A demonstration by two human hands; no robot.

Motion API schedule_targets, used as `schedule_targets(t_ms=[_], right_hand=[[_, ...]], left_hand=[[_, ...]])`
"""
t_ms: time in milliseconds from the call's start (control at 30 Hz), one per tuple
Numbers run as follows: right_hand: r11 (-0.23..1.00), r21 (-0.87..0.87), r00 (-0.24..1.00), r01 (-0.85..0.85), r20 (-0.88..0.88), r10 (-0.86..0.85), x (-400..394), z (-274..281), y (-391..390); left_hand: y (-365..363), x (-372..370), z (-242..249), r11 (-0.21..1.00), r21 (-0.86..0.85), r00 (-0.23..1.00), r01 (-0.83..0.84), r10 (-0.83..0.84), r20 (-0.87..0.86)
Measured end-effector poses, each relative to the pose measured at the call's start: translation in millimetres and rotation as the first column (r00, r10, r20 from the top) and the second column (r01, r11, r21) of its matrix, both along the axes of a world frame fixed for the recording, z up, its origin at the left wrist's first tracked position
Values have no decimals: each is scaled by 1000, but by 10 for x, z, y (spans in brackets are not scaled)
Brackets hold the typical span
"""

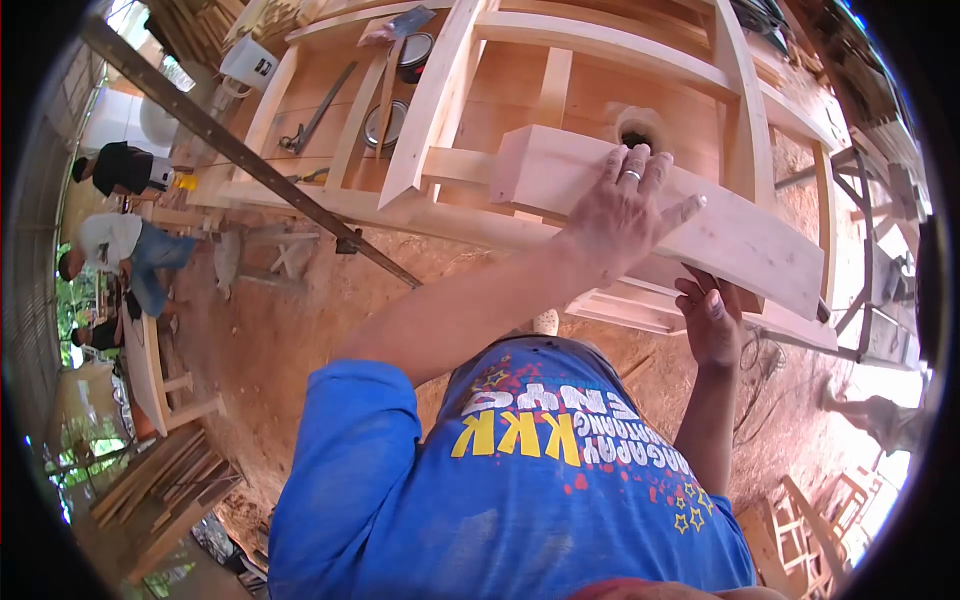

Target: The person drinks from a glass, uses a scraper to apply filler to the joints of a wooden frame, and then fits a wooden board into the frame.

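A pale, smooth wooden board [745,235] lies at a slant across a light wooden frame [540,38]. My left hand [625,205] rests on top of the board with its fingers spread, a ring on one of them. Below the board's near edge, my right hand [712,312] has its fingers curled and thumb bent in against a small brown piece that the board partly hides. What it grips cannot be made out clearly. Just beyond the board is a round, dark-centred hole [640,128] in the panel inside the frame.
Two round cans [385,124], a hand tool [318,108] and a white bucket [249,62] are at the upper left. A long dark bar [240,150] crosses there. People [125,240] are at the far left, near stacked planks [165,485]. Wooden frames [825,525] stand lower right.
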State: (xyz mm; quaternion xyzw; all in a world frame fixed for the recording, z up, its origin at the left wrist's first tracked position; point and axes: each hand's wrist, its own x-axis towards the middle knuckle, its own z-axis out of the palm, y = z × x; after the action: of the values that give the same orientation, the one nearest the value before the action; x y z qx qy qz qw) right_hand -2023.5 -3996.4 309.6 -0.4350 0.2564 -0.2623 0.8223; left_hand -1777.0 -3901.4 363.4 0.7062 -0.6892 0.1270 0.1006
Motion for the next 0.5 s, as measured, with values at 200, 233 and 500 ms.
schedule_targets(t_ms=[200, 233, 500], right_hand=[[988, -154, 992, 5, 122, 14, -263, -432, -131], [977, -214, 992, -17, 122, 44, -376, -562, -113], [952, -206, 967, -227, 69, 245, -663, -364, 482]], left_hand=[[595, -139, 304, 995, 101, 998, -15, 21, -57], [767, -151, 365, 991, 134, 995, -15, 28, -97], [1606, 159, 745, 956, 259, 910, 138, -19, -414]])
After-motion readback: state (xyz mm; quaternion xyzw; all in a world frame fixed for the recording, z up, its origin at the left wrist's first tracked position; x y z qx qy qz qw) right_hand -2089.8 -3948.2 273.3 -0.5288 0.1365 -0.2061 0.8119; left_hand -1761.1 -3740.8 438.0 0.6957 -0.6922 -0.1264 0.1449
